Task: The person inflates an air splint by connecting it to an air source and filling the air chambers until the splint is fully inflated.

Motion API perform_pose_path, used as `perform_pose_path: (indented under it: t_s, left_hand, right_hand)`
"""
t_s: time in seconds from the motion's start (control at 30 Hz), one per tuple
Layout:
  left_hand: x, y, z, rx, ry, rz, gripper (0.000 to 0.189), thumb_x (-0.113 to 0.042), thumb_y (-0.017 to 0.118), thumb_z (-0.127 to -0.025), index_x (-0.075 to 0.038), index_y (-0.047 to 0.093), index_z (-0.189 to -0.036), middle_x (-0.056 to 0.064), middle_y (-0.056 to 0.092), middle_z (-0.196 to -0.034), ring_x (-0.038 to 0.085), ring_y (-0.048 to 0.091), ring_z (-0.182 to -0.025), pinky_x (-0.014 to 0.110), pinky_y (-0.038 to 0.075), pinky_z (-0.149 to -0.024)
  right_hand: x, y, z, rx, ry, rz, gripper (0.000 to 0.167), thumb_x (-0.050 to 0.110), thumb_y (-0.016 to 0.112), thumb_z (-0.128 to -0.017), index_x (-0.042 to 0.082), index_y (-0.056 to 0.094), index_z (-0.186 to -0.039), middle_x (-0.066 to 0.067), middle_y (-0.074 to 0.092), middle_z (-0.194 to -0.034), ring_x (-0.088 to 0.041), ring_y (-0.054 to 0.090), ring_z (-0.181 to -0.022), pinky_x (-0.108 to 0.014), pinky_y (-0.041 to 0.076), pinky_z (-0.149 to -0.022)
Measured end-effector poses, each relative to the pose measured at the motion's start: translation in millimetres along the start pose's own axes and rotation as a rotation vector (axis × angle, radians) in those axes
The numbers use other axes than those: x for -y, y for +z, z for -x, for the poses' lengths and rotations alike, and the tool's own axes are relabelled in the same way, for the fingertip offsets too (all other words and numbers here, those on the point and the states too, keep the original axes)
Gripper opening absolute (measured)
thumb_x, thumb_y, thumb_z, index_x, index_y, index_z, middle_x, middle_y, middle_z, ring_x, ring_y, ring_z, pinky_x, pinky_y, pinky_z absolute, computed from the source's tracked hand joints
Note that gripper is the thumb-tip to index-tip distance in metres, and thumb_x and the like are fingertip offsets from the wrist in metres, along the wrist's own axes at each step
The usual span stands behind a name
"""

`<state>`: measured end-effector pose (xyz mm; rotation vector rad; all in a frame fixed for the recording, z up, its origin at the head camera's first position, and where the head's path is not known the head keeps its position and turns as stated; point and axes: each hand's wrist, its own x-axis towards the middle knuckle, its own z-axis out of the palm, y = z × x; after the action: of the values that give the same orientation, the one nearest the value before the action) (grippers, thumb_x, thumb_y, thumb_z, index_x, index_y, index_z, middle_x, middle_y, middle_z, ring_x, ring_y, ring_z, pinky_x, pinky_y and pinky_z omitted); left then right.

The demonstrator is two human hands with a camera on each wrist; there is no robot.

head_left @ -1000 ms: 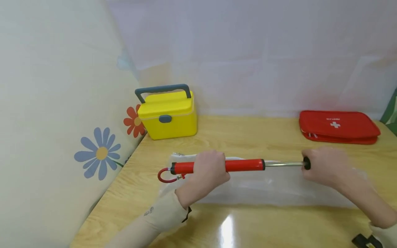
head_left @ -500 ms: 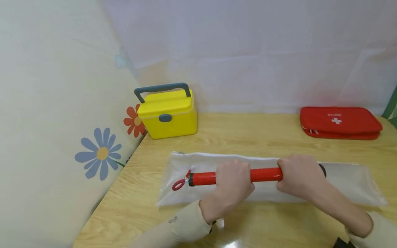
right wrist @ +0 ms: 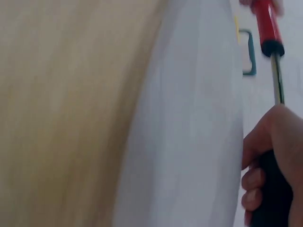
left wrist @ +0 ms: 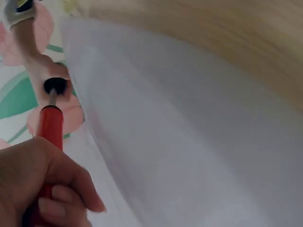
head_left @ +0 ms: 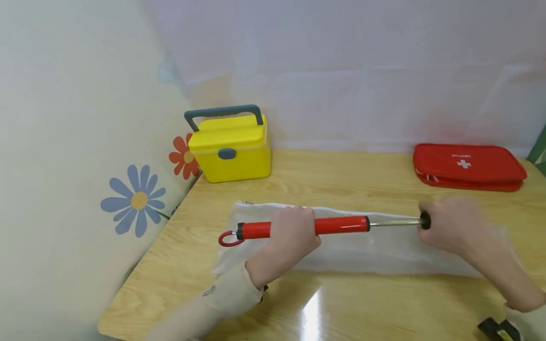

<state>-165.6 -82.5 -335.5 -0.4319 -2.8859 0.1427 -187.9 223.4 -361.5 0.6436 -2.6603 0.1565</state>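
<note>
A red hand pump (head_left: 341, 225) is held level above a long translucent zip pouch (head_left: 362, 253) in the head view. My left hand (head_left: 294, 232) grips the red barrel near its middle. With its fingers curled round the black handle (right wrist: 271, 194), my right hand (head_left: 452, 225) holds the far end. The metal rod (head_left: 394, 222) shows drawn out between barrel and handle. A short red hose (head_left: 228, 241) loops from the barrel's left end. In the left wrist view, my fingers (left wrist: 66, 203) wrap the barrel.
The pouch lies on a wooden table (head_left: 341, 180). At the back left stands a yellow box (head_left: 232, 151) with a grey handle, beside a flower-patterned wall (head_left: 85, 118). A red first aid case (head_left: 469, 168) lies at the back right.
Half a second ago the pump's rod was pushed in and my hands were close together. Now they have moved apart and the rod is drawn out, as it was one second ago.
</note>
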Motion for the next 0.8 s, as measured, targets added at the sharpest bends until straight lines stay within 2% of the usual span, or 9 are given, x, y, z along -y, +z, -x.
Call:
perform_pose_path:
  t_s: [0.1,0.17,0.23,0.33,0.5,0.57,0.63,0.73,0.8]
  left_hand:
    - [-9.8,-4.0,0.2,-0.006,0.031,-0.016,0.025,-0.035,0.074,-0.076,-0.013,0.066,-0.068,-0.003,0.048,-0.051,0.014,0.045,-0.044,0.027,0.037,-0.039]
    - [-18.4,-8.4,0.2,-0.029,0.033,-0.017,0.024,-0.035,0.075,-0.076,-0.014,0.066,-0.067,-0.004,0.047,-0.050,0.014,0.044,-0.043,0.027,0.035,-0.038]
    - [-27.2,-13.0,-0.4,-0.055,0.034,-0.019,0.026,-0.036,0.075,-0.075,-0.015,0.064,-0.064,-0.004,0.046,-0.049,0.013,0.044,-0.042,0.027,0.033,-0.036]
    - [-38.5,-19.4,-2.2,-0.077,0.028,-0.030,0.027,-0.037,0.076,-0.075,-0.017,0.063,-0.063,-0.005,0.046,-0.048,0.013,0.043,-0.042,0.026,0.032,-0.035]
    - [-46.8,-21.3,-0.4,-0.046,0.074,-0.048,0.026,-0.038,0.076,-0.077,-0.017,0.065,-0.068,-0.005,0.048,-0.051,0.012,0.043,-0.042,0.025,0.033,-0.036]
    - [-41.2,-19.4,1.3,-0.056,0.096,-0.044,0.024,-0.035,0.075,-0.076,-0.016,0.064,-0.065,-0.005,0.047,-0.051,0.012,0.043,-0.042,0.026,0.034,-0.036]
    - [-30.2,-18.5,2.3,-0.061,0.085,-0.019,0.023,-0.030,0.074,-0.075,-0.015,0.062,-0.062,-0.004,0.046,-0.050,0.013,0.043,-0.043,0.027,0.035,-0.037]
    - [-8.8,-19.4,1.9,-0.070,0.043,0.001,0.024,-0.025,0.072,-0.073,-0.013,0.058,-0.058,-0.003,0.043,-0.049,0.015,0.043,-0.043,0.028,0.036,-0.037]
    - [2.4,-20.4,1.9,-0.075,0.037,0.007,0.024,-0.025,0.073,-0.074,-0.012,0.059,-0.059,-0.002,0.043,-0.049,0.015,0.043,-0.043,0.028,0.037,-0.038]
  right_hand:
    - [18,1,0.9,0.028,-0.002,-0.001,0.026,0.013,0.067,-0.064,0.020,0.042,-0.057,0.009,0.031,-0.047,-0.012,0.031,-0.044,-0.028,0.021,-0.043]
    - [31,-6,-0.8,0.049,0.010,-0.010,0.027,0.011,0.067,-0.065,0.019,0.043,-0.057,0.008,0.031,-0.047,-0.011,0.030,-0.044,-0.028,0.021,-0.043]
    - [43,-14,-4.2,0.038,0.018,0.003,0.029,0.010,0.067,-0.063,0.019,0.041,-0.056,0.007,0.029,-0.048,-0.011,0.028,-0.045,-0.028,0.019,-0.043]
    - [62,-19,-8.3,-0.010,0.023,0.020,0.029,0.014,0.068,-0.060,0.018,0.039,-0.055,0.007,0.029,-0.046,-0.012,0.028,-0.042,-0.028,0.020,-0.041]
    - [82,-10,-7.9,-0.123,-0.022,0.056,0.028,0.020,0.069,-0.056,0.016,0.042,-0.058,0.007,0.028,-0.044,-0.011,0.027,-0.038,-0.028,0.023,-0.037]
    - [79,-4,-8.3,-0.181,-0.066,0.049,0.027,0.019,0.069,-0.056,0.016,0.042,-0.061,0.009,0.027,-0.045,-0.010,0.025,-0.038,-0.028,0.022,-0.036]
    - [67,0,-9.4,-0.234,-0.100,0.027,0.027,0.016,0.068,-0.055,0.016,0.042,-0.061,0.010,0.027,-0.046,-0.009,0.025,-0.039,-0.027,0.020,-0.036]
    - [34,1,-7.9,-0.285,-0.089,-0.003,0.026,0.014,0.067,-0.056,0.016,0.043,-0.064,0.010,0.030,-0.048,-0.010,0.026,-0.041,-0.028,0.019,-0.038]
    - [13,-1,-2.9,-0.288,-0.063,0.007,0.024,0.015,0.066,-0.057,0.015,0.042,-0.064,0.009,0.029,-0.048,-0.010,0.026,-0.042,-0.028,0.019,-0.038]
